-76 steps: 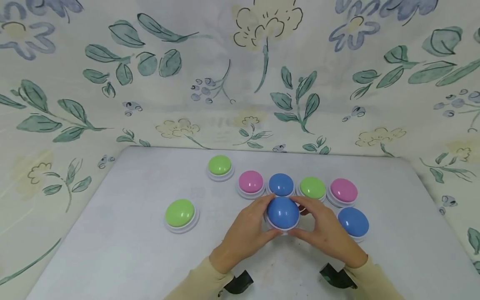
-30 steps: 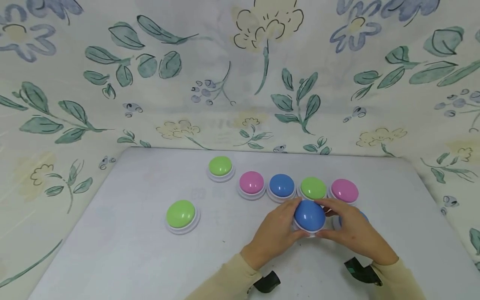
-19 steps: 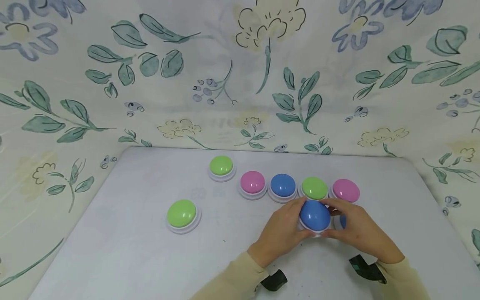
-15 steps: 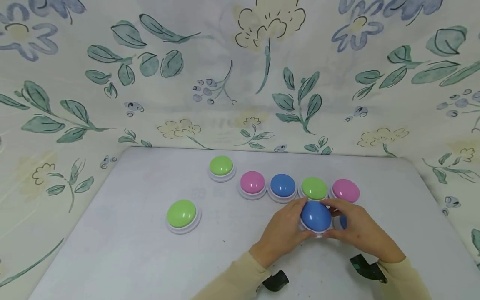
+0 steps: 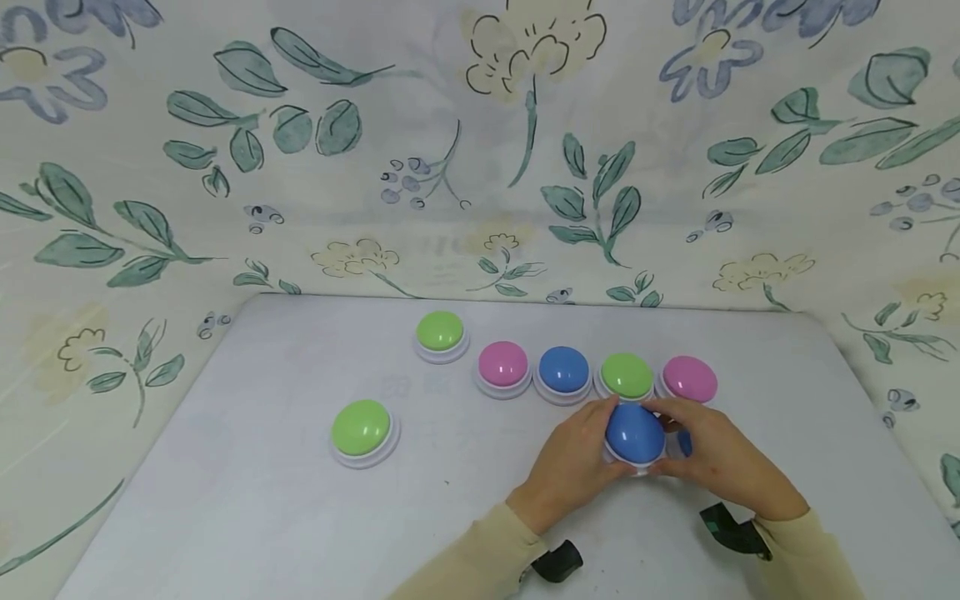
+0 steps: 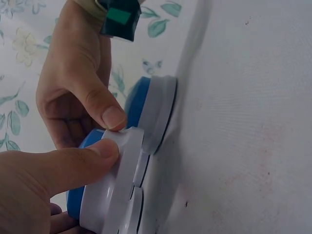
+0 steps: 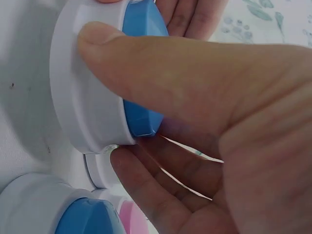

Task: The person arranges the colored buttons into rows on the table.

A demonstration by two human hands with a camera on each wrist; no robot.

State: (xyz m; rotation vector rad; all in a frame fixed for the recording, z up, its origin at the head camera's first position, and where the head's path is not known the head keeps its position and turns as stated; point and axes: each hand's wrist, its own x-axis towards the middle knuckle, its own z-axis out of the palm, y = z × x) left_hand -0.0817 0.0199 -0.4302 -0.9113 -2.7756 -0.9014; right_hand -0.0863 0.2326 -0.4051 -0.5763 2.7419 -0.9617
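Observation:
Both hands hold one blue domed push button with a white base, just in front of the row. The left hand pinches its left side, thumb at the front of the base. On its right side the right hand grips it the same way, thumb on the white base in the right wrist view. Behind it stands a green button, with a pink button to the right. A second blue button, mostly hidden by the right hand in the head view, sits on the table beside the held one.
Left of the green button stand another blue button and a pink button. Two more green buttons, one at the back and one farther left, stand on the white table. Floral cloth hangs behind.
Both hands have carried the blue button to the right, from in front of the blue button in the row to in front of the green one. The motion has become slight over the last half second.

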